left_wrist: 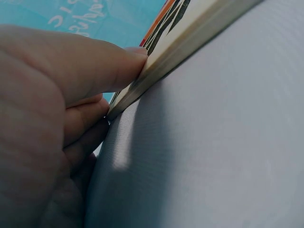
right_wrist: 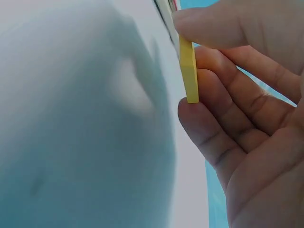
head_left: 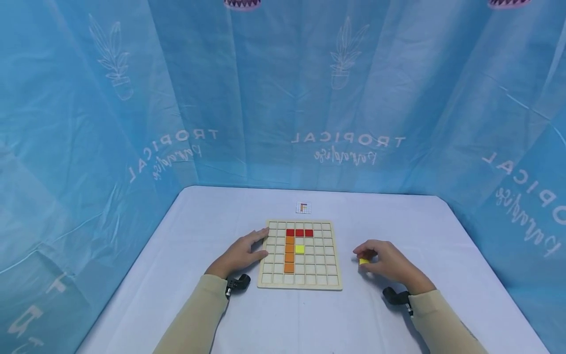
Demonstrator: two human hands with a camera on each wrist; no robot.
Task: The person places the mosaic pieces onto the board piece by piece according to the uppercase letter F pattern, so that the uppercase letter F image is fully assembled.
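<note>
A wooden grid board point(head_left: 322, 280) lies on the table. Three red tiles point(head_left: 299, 233) form a row near its top, and a column of orange tiles point(head_left: 289, 254) runs down below the leftmost one. One yellow tile point(head_left: 299, 249) sits just right of that column. My left hand point(head_left: 240, 252) rests against the board's left edge, fingers extended; the left wrist view has the thumb point(left_wrist: 126, 66) touching the rim. To the right of the board, my right hand point(head_left: 391, 263) pinches another yellow tile point(right_wrist: 188, 71) between thumb and fingers, held on edge.
Behind the board lies a small pattern card point(head_left: 303, 207) with a coloured grid printed on it. A white cloth covers the table point(head_left: 212, 211). Blue printed curtains point(head_left: 283, 98) hang along the back and both sides.
</note>
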